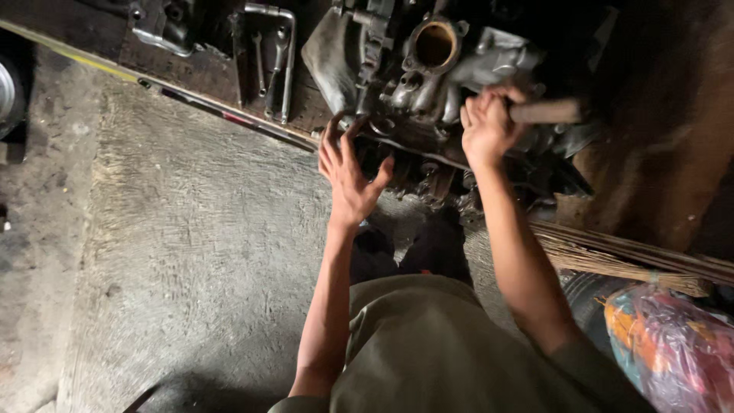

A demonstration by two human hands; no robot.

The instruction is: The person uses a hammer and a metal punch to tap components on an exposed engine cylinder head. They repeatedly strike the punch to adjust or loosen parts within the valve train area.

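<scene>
one engine block (428, 84); right hand (488, 126) grips one wooden handle (547, 112), left hand (348, 172) spread open against it. beyond it, a few wrenches (271, 65) on a dark board (206, 73); rough concrete floor (191, 252) below.

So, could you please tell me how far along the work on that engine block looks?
Done: the engine block sits stripped, its round port open, with wrenches laid out beside it. In hand: the right hand grips a wooden handle, while the left hand steadies the block's edge. What remains cannot be judged.
</scene>
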